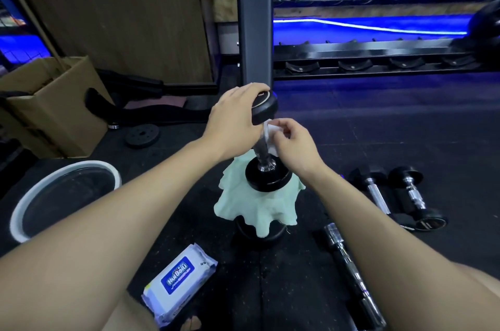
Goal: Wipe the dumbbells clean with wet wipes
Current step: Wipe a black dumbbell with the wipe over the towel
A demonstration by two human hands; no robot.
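Note:
A black dumbbell (pixel 267 176) stands upright on a pale green cloth (pixel 257 209) draped over another black weight. My left hand (pixel 235 117) grips its top head from above. My right hand (pixel 293 145) pinches a white wet wipe (pixel 269 130) against the chrome handle between the two heads. A pack of wet wipes (pixel 178 279) with a blue label lies on the floor near my left knee.
Two small dumbbells (pixel 411 195) lie on the mat to the right and a chrome bar (pixel 349 265) nearer me. A white-rimmed basin (pixel 19 211) sits at left, a cardboard box (pixel 54 108) behind it, a small weight plate (pixel 142 135) and a dumbbell rack (pixel 365 60) beyond.

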